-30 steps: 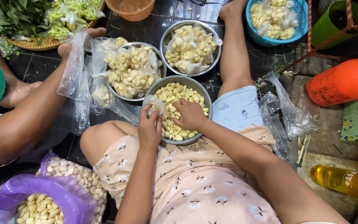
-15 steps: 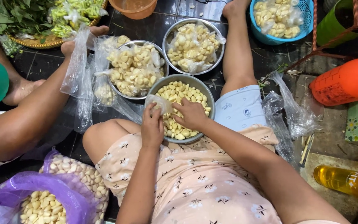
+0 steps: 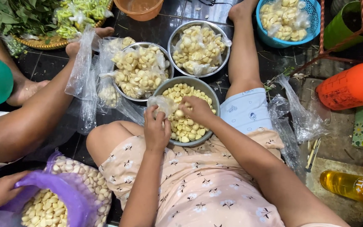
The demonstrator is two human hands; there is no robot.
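I sit on the floor with a metal bowl (image 3: 213,99) of peeled garlic cloves (image 3: 185,126) between my knees. My left hand (image 3: 156,128) holds a small clear plastic bag (image 3: 161,104) at the bowl's near-left rim. My right hand (image 3: 196,110) rests inside the bowl with its fingers closed on cloves beside the bag's mouth. Both forearms reach forward over my floral-print lap.
Two more metal bowls (image 3: 171,40) (image 3: 169,72) hold bagged garlic. A blue basket (image 3: 311,8) of bags stands at the far right. Another person's arm (image 3: 26,122) holds a clear bag (image 3: 80,71) at left. A purple bag (image 3: 64,195), orange bottle (image 3: 351,86) and oil bottle (image 3: 351,187) lie around.
My hands have stayed at the bowl, the right one shifting slightly toward the bag. The green tub at the left edge has come further into view.
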